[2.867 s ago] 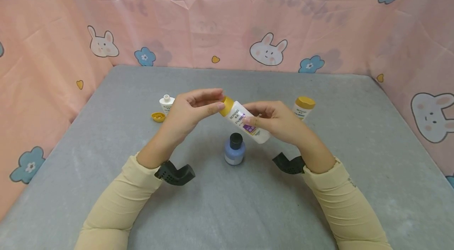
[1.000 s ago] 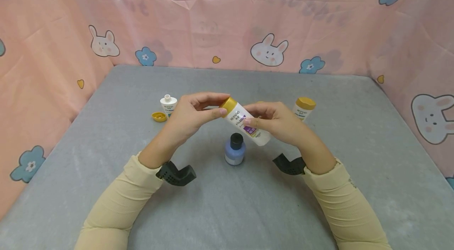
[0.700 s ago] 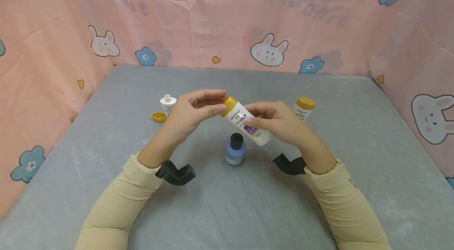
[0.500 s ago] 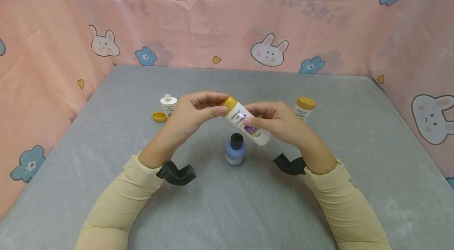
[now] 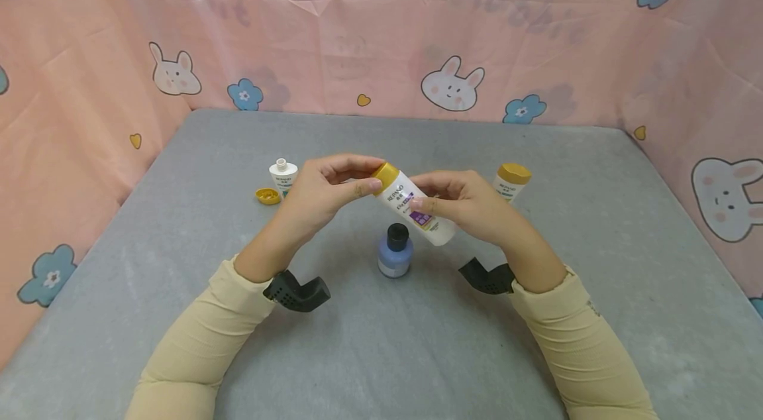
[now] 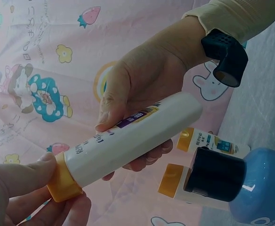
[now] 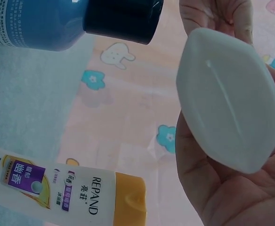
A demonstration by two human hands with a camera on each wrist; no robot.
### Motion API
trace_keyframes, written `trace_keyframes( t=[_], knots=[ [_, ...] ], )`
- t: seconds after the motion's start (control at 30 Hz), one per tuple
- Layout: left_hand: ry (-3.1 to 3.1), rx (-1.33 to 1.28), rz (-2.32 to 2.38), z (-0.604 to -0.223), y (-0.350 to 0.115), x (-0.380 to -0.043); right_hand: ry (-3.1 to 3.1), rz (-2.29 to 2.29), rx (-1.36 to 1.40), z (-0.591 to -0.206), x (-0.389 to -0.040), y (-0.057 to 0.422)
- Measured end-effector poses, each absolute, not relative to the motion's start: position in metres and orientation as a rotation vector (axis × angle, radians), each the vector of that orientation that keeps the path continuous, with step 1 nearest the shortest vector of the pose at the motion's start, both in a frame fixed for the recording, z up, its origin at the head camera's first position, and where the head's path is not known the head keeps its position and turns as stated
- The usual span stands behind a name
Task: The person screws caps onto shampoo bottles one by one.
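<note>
A white bottle with purple print is held tilted above the table, its yellow cap up and to the left. My left hand pinches that cap between thumb and fingers. Around the lower body curls my right hand, thumb on the label. The right wrist view faces the bottle's pale underside. Just below the hands stands a blue bottle with a black cap. Partly behind my left hand is an uncapped white bottle; a loose yellow cap lies beside it.
Behind my right hand stands another white bottle with a yellow cap, its lower part hidden. In the left wrist view, two yellow-capped bottles appear beyond the blue one. A pink patterned cloth hangs around the grey table.
The left fingers loosened and shifted on the cap, then closed round it again. The right hand keeps its grip, and the bottle's position is nearly the same.
</note>
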State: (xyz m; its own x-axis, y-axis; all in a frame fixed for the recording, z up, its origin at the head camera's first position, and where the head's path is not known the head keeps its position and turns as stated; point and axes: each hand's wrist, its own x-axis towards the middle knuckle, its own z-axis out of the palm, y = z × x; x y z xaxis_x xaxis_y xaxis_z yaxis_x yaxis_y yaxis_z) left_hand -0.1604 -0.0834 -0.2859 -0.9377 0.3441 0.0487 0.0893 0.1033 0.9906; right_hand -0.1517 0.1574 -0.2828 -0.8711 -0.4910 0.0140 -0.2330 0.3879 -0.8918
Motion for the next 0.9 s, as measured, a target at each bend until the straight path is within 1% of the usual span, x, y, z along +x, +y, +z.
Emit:
trace_keyframes(
  t=[0.9],
  knots=[
    [2.197, 0.566, 1.942, -0.2881, -0.0839, -0.1608, 2.340, -1.476, -0.631, -0.2830, -0.1516, 0.1595]
  ],
)
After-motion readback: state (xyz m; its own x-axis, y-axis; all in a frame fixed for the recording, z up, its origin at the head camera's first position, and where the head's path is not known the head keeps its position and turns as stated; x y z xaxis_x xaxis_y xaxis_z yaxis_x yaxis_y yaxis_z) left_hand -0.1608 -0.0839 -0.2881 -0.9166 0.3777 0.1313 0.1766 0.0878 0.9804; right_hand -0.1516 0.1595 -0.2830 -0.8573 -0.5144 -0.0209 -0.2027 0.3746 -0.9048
